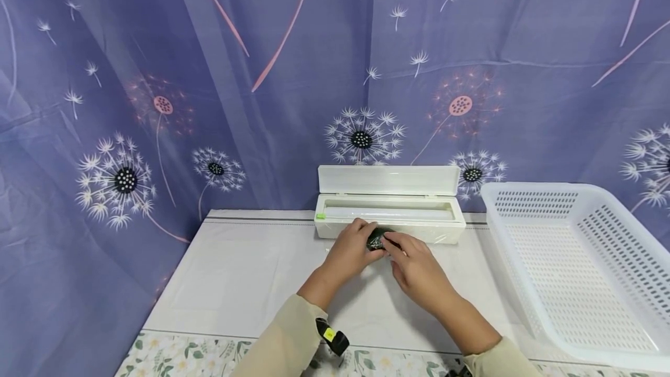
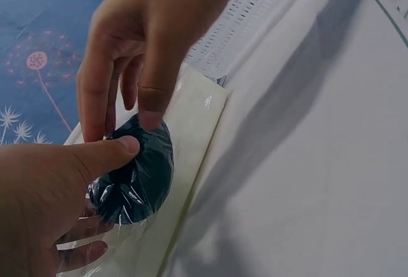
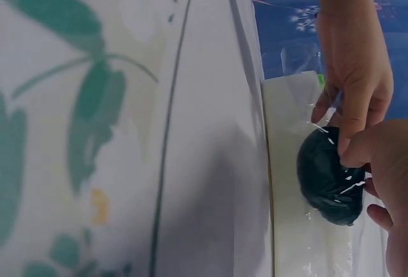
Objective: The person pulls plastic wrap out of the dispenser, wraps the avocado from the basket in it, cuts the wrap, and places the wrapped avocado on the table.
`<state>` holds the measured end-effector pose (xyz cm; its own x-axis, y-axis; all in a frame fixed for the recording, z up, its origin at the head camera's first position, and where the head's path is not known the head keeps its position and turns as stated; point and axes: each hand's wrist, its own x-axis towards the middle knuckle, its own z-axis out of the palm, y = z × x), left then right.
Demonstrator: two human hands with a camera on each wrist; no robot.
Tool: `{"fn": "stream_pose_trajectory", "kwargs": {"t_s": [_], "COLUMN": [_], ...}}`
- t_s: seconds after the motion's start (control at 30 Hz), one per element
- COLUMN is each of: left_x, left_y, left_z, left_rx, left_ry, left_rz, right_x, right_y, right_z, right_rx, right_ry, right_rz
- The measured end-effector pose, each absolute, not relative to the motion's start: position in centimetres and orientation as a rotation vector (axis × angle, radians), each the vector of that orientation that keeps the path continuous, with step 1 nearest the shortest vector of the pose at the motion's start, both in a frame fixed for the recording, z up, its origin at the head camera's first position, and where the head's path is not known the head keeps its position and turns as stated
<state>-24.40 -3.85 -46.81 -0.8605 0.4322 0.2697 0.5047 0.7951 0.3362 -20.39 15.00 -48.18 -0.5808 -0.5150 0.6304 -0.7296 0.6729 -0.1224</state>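
Note:
A rounded, dark green, shiny thing (image 1: pixel 376 239), wrapped in clear plastic film, is between my two hands in front of a white film box (image 1: pixel 389 231). My left hand (image 1: pixel 352 251) holds it from the left, thumb (image 2: pixel 124 147) pressed on its top and fingers around its side. From the other side, my right hand (image 1: pixel 421 269) pinches the film-covered top with thumb and fingertips. Loose clear film trails from the dark green thing (image 3: pixel 322 178) over the box front. The box lid (image 1: pixel 388 180) stands raised, and a roll of clear film (image 1: pixel 387 213) lies inside.
A white perforated plastic basket (image 1: pixel 586 284) stands at the right of the white-covered table (image 1: pixel 225 278). Behind the box hangs a purple-blue curtain (image 1: pixel 293 115) with dandelion prints. A floral border (image 1: pixel 193 354) runs along the near table edge.

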Motion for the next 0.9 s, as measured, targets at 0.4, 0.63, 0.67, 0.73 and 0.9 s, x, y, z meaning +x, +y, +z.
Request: {"fn": "stream_pose_trajectory", "kwargs": {"t_s": [0.4, 0.63, 0.67, 0.73, 0.9], "left_x": [-23.8, -22.0, -21.8, -21.4, -21.0], "left_y": [-4.2, -3.7, -3.6, -3.4, -3.0], "left_z": [-46.2, -45.7, -45.8, -46.0, -46.7], "left_rx": [-0.663, -0.713, -0.717, -0.718, -0.699], "left_ry": [-2.636, -2.424, -2.431, -2.472, -2.568], "left_rz": [-0.539, -0.551, -0.537, -0.499, -0.365], "right_x": [-21.4, -22.1, -22.2, -22.4, -22.6], "right_y": [14.9, 14.7, 14.7, 14.7, 14.5], "right_z": [-48.1, -47.9, -47.8, -47.8, -47.8], "right_rx": [0.958, 0.92, 0.915, 0.91, 0.903], "right_ry": [-2.343, -2.367, -2.365, -2.359, -2.368], "right_rz": [0.423, 0.441, 0.446, 0.454, 0.476]}}
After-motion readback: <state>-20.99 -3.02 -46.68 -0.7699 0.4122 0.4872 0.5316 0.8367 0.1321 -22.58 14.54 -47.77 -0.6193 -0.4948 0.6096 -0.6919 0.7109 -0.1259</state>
